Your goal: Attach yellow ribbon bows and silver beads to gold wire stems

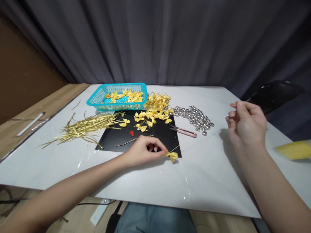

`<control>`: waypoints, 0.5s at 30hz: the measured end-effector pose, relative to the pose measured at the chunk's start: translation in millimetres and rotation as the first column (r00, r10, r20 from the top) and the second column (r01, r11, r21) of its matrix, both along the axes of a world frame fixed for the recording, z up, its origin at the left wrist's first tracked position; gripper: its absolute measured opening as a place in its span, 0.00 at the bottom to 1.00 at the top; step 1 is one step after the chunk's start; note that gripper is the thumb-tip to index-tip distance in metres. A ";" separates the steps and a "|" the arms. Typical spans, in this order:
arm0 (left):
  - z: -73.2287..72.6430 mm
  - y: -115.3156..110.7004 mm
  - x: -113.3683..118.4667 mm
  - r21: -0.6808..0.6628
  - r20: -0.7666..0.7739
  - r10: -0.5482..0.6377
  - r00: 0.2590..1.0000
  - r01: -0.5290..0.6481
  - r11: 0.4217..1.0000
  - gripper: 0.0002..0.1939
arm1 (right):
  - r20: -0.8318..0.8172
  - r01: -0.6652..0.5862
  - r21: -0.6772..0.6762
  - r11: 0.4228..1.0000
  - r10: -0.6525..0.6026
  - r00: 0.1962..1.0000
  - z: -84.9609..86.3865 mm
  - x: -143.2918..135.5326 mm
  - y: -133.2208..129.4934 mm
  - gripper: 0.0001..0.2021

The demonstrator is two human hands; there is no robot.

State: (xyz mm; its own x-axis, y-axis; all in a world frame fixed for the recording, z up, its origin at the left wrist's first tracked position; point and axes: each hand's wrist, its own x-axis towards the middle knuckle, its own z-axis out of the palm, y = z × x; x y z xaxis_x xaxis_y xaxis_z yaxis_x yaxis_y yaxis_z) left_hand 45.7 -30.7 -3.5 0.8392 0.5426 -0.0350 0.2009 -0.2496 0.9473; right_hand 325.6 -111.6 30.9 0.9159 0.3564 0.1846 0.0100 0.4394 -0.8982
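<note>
Well, left hand [144, 149] pinches yellow bow [173, 157]; right hand [247, 124] (half-curled) hovers.

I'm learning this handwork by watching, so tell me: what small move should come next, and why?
Probably bring the right hand in to the gold strand beside the yellow bow. The left hand already pinches the bow near the edge of the black mat, while the right is off to the side with nothing visible in its grip.
</note>
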 end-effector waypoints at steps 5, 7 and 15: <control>0.6 -0.2 -0.4 0.007 0.003 -0.015 1.000 0.015 1.000 0.08 | 0.020 0.036 0.018 0.999 -0.036 0.999 1.7 4.3 -0.8 0.11; 0.5 0.3 -0.3 0.010 0.006 -0.020 1.000 0.020 1.000 0.08 | 0.025 0.046 0.023 0.999 -0.046 0.999 2.2 5.4 -1.3 0.12; -1.0 1.5 -2.0 0.055 0.026 -0.075 0.997 0.073 0.996 0.07 | 0.033 0.088 0.009 0.996 -0.088 0.996 0.4 10.3 -1.9 0.12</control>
